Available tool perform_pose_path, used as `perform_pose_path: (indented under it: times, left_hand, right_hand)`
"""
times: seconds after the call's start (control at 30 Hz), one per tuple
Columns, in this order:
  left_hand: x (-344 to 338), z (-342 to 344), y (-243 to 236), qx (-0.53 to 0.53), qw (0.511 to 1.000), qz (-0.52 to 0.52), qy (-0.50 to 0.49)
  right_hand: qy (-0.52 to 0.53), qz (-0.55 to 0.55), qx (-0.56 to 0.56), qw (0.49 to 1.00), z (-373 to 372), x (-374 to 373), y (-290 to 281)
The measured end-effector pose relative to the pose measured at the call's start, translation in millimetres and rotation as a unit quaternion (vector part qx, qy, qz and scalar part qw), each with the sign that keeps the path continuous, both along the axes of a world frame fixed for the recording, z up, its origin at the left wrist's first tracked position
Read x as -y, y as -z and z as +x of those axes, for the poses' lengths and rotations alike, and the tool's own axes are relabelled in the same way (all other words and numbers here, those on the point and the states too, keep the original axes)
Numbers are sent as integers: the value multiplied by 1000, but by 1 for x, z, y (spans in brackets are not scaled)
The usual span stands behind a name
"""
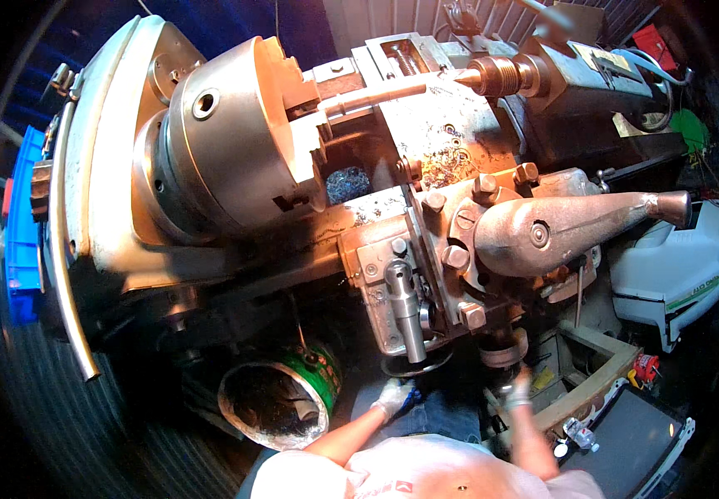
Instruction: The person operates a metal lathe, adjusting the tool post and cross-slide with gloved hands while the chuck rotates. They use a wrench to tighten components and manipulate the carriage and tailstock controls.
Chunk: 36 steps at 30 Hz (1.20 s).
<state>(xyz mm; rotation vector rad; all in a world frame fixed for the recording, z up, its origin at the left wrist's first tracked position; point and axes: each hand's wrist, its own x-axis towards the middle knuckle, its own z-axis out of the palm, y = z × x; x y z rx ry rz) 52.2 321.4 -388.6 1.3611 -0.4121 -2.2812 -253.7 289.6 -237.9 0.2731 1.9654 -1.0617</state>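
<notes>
My gloved left hand is closed at the lower rim of a dark handwheel on the carriage, below a steel cylindrical fitting. My gloved right hand, blurred, is closed at the handle below a knurled dial. Above them sit the tool post and its long lever. A large chuck holds a slender steel shaft, whose right end meets the tailstock centre. Metal chips lie on the carriage.
A green bucket with a dirty interior stands below the lathe. At the right are a white plastic container, a wooden frame and a dark tray. A blue bin and a pale tube are at the left.
</notes>
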Motion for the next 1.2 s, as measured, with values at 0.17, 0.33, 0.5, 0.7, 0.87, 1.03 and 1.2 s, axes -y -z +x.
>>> perform_pose_path:
  times: [0.17, 0.33, 0.5, 0.7, 0.87, 1.03, 1.2]
  left_hand:
    - [46, 1, -87, 275, 945, -121, 133]
    - [29, -3, -59, 317, 923, -96, 196]
    - [45, 3, -69, 343, 898, -114, 250]
    - [58, 3, -94, 379, 875, -132, 269]
    - [75, -5, -124, 392, 873, -100, 272]
    - [62, -5, -104, 400, 870, -93, 273]
    - [58, -10, -104, 426, 867, -85, 246]
  right_hand:
    - [-623, 47, 57, 778, 20, 74, -167]
    - [-447, -2, -183, 876, 5, -1, -7]
    - [-564, 54, -1, 824, -10, 64, -148]
    - [-534, 38, -21, 845, 4, 1, -59]
    - [-392, 7, -43, 919, -20, 43, -82]
    - [-665, -8, -68, 743, 23, 31, -124]
    - [-588, 55, -157, 792, -9, 23, -47]
